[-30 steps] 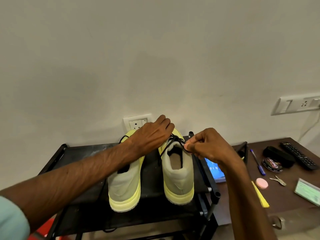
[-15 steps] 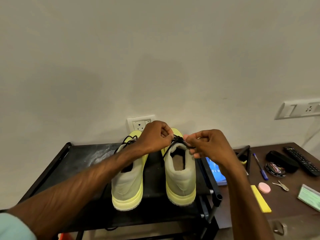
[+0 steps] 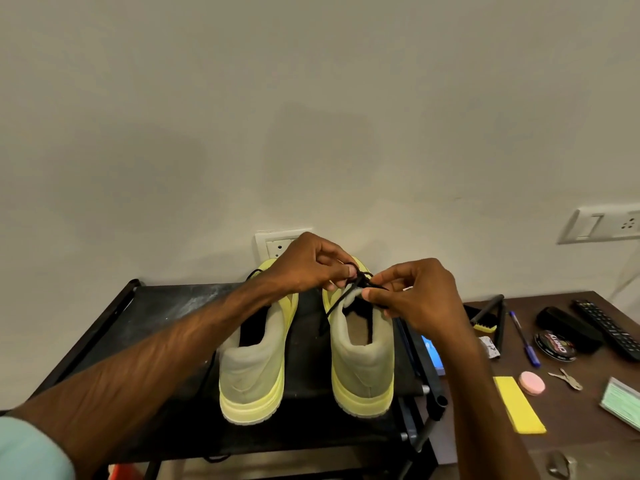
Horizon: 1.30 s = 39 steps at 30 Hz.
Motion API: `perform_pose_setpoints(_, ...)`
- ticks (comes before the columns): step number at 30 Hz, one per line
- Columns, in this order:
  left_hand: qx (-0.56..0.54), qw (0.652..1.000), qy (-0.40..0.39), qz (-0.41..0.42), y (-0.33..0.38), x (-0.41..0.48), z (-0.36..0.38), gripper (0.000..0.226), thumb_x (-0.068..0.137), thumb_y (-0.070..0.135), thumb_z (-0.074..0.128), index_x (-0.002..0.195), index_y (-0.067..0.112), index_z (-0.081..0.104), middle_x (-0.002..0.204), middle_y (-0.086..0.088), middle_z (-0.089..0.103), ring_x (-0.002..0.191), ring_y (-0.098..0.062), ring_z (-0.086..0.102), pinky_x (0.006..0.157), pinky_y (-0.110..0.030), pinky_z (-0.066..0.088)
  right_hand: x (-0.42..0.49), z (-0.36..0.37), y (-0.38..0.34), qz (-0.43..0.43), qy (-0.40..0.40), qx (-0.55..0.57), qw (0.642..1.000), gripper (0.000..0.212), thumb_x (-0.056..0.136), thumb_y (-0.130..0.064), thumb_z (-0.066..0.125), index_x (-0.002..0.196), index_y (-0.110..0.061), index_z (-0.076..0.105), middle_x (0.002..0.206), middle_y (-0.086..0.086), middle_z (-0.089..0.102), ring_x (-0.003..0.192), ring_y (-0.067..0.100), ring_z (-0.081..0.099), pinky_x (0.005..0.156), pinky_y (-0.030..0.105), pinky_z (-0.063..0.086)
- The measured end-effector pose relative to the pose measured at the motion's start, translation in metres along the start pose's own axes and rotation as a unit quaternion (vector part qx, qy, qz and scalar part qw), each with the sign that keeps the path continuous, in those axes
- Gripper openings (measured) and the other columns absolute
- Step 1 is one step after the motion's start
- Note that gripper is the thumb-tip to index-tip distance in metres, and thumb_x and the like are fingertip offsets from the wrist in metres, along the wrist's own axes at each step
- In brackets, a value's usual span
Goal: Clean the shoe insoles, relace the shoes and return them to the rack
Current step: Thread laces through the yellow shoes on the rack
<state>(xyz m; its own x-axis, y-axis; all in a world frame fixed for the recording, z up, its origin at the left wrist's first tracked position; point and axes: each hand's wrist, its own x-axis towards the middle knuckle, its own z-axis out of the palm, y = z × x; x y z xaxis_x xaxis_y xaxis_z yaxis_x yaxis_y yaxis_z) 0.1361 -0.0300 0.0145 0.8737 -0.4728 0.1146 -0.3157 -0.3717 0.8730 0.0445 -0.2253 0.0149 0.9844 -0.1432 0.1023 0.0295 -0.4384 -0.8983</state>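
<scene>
Pinching black lace (image 3: 360, 279) between curled fingers of left hand (image 3: 308, 265) and right hand (image 3: 415, 294), working over right shoe (image 3: 362, 368) on black rack (image 3: 166, 306).

Single head view, looking forward-down, close over rack (image 3: 166, 313), facing wall (image 3: 311, 98).

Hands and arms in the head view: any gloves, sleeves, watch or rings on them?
No gloves: left hand and right hand are bare, with no watch or ring visible. A pale blue-green sleeve shows on the left arm; none on the right.
</scene>
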Motion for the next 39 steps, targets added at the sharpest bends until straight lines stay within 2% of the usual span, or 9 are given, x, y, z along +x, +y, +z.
perform_pose_setpoints(4, 0.019, 1.0, 0.005, 0.008, 0.004, 0.001, -0.001, 0.015, 0.087, 0.01, 0.079, 0.102, 0.005, 0.078, 0.083, -0.008, 0.078, 0.074, -0.02, 0.075, 0.071, -0.028, 0.062, 0.001, 0.001, 0.0, 0.005, -0.001, -0.007, 1.0, 0.021, 0.076, -0.016, 0.091, 0.092, -0.01, 0.079, 0.066, 0.007, 0.075, 0.058, 0.022, 0.074, 0.072, 0.038, 0.065)
perform_pose_setpoints(10, 0.214, 0.966, 0.085, 0.121, 0.006, -0.001, 0.003, 0.01, 0.082, 0.014, 0.077, 0.091, 0.015, 0.081, 0.079, 0.007, 0.076, 0.068, -0.003, 0.07, 0.065, -0.011, 0.053, 0.002, -0.009, 0.004, 0.028, -0.02, -0.009, 0.999, 0.007, 0.081, -0.016, 0.087, 0.081, -0.011, 0.081, 0.067, 0.005, 0.075, 0.057, 0.015, 0.07, 0.074, 0.038, 0.065)
perform_pose_setpoints(14, 0.329, 0.922, 0.112, 0.169, 0.002, -0.005, -0.001, 0.01, 0.079, 0.024, 0.068, 0.086, 0.018, 0.072, 0.071, 0.009, 0.067, 0.065, -0.009, 0.063, 0.064, -0.033, 0.057, 0.004, -0.008, 0.006, 0.019, -0.032, -0.077, 0.996, 0.009, 0.084, -0.021, 0.083, 0.076, -0.017, 0.08, 0.059, -0.001, 0.069, 0.058, 0.016, 0.065, 0.068, 0.039, 0.062)
perform_pose_setpoints(16, 0.362, 0.908, 0.127, 0.167, -0.001, -0.005, -0.004, 0.007, 0.08, 0.023, 0.067, 0.084, 0.017, 0.066, 0.07, 0.006, 0.065, 0.065, -0.012, 0.061, 0.063, -0.04, 0.055, 0.004, -0.011, 0.008, 0.016, -0.036, -0.107, 0.993, 0.013, 0.084, -0.023, 0.08, 0.074, -0.015, 0.078, 0.062, 0.006, 0.069, 0.061, 0.022, 0.063, 0.066, 0.041, 0.059)
perform_pose_setpoints(19, 0.313, 0.931, 0.122, 0.14, -0.002, -0.004, -0.002, 0.006, 0.077, 0.017, 0.068, 0.08, 0.017, 0.064, 0.071, 0.004, 0.068, 0.066, -0.013, 0.064, 0.063, -0.041, 0.056, 0.001, -0.023, 0.008, 0.028, -0.063, -0.117, 0.991, 0.014, 0.084, -0.022, 0.078, 0.074, -0.012, 0.078, 0.07, 0.013, 0.072, 0.063, 0.025, 0.067, 0.067, 0.042, 0.061)
perform_pose_setpoints(22, 0.164, 0.979, 0.103, 0.06, 0.003, -0.004, 0.003, 0.015, 0.078, 0.007, 0.075, 0.088, 0.015, 0.067, 0.076, -0.001, 0.074, 0.068, -0.015, 0.072, 0.067, -0.035, 0.062, -0.002, -0.032, 0.006, 0.035, -0.077, -0.075, 0.994, 0.004, 0.084, -0.015, 0.08, 0.081, -0.014, 0.079, 0.071, 0.006, 0.076, 0.073, 0.026, 0.075, 0.074, 0.038, 0.063)
perform_pose_setpoints(26, -0.011, 0.999, -0.024, -0.047, 0.007, -0.005, -0.002, 0.024, 0.088, 0.004, 0.075, 0.111, 0.01, 0.07, 0.094, -0.014, 0.076, 0.08, -0.023, 0.075, 0.072, -0.038, 0.063, -0.004, -0.019, 0.002, 0.023, -0.052, -0.001, 0.998, 0.016, 0.083, -0.024, 0.085, 0.092, -0.015, 0.077, 0.073, 0.004, 0.076, 0.068, 0.018, 0.075, 0.065, 0.028, 0.062)
perform_pose_setpoints(34, 0.046, 0.999, -0.006, 0.014, -0.006, -0.001, -0.004, 0.01, 0.089, 0.02, 0.078, 0.098, 0.015, 0.079, 0.088, -0.013, 0.074, 0.073, -0.022, 0.067, 0.064, -0.027, 0.059, 0.001, -0.011, 0.006, -0.03, -0.007, -0.055, 0.998, 0.003, 0.083, -0.021, 0.084, 0.083, -0.02, 0.082, 0.065, -0.002, 0.074, 0.057, 0.011, 0.068, 0.06, 0.025, 0.06)
perform_pose_setpoints(39, 0.192, 0.976, 0.066, 0.072, -0.006, 0.003, -0.004, 0.005, 0.09, 0.024, 0.074, 0.094, 0.023, 0.078, 0.085, 0.01, 0.072, 0.078, -0.009, 0.065, 0.069, -0.022, 0.054, 0.002, -0.018, 0.007, -0.011, -0.035, -0.067, 0.997, 0.002, 0.085, -0.02, 0.083, 0.084, -0.019, 0.082, 0.068, 0.001, 0.074, 0.061, 0.015, 0.067, 0.065, 0.031, 0.061)
